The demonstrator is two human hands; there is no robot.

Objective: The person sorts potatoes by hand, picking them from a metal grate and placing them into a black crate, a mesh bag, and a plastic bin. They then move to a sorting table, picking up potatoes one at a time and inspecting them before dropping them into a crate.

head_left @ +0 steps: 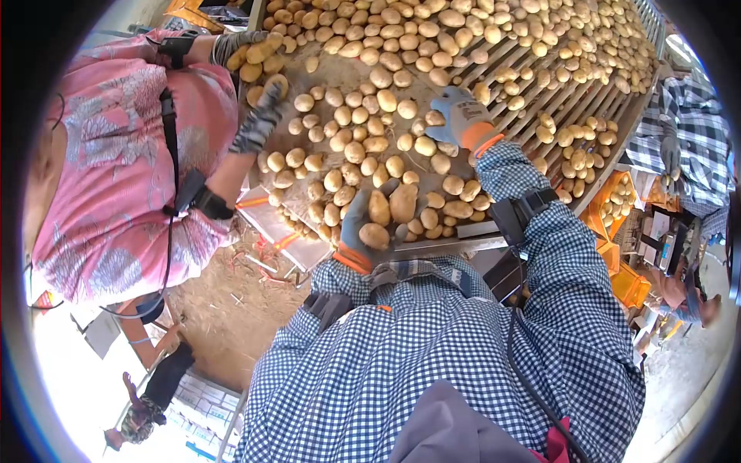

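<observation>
My left hand (356, 219), in a grey glove with an orange cuff, cradles several potatoes (379, 207) close to my body at the table's near edge. Further out, my right hand (457, 114), gloved alike, has its fingers curled around a potato (434, 118) beside the slatted part of the table. Loose potatoes (354, 152) lie spread between and around both hands. The left palm is hidden beneath its load.
A heap of potatoes (532, 23) covers the far side and slatted rack (532, 116). At left, a person in pink (139, 154) handles potatoes with striped gloves (258, 119). Orange crates (617, 204) stand at right, near another person in a checked shirt (687, 127).
</observation>
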